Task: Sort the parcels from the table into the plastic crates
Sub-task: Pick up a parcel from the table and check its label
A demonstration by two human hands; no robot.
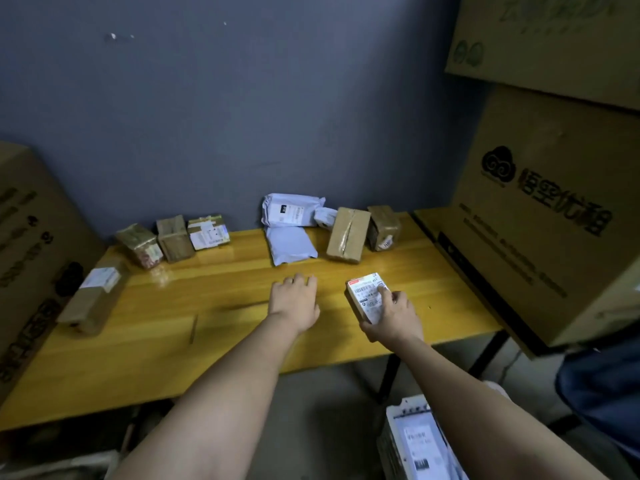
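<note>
Near the front edge of the table [214,341], the right hand [391,317] grips a small labelled parcel [369,296], fingers [383,289] curled round its far side, label up. Beside it, toward the table's middle, the left hand [294,299] rests flat, fingers relaxed and holding nothing. Other parcels line the table's back edge by the wall. No plastic crate is clearly visible. Judged advice: read the label first, keep the grip firm, then carry the parcel level to its crate.
</note>
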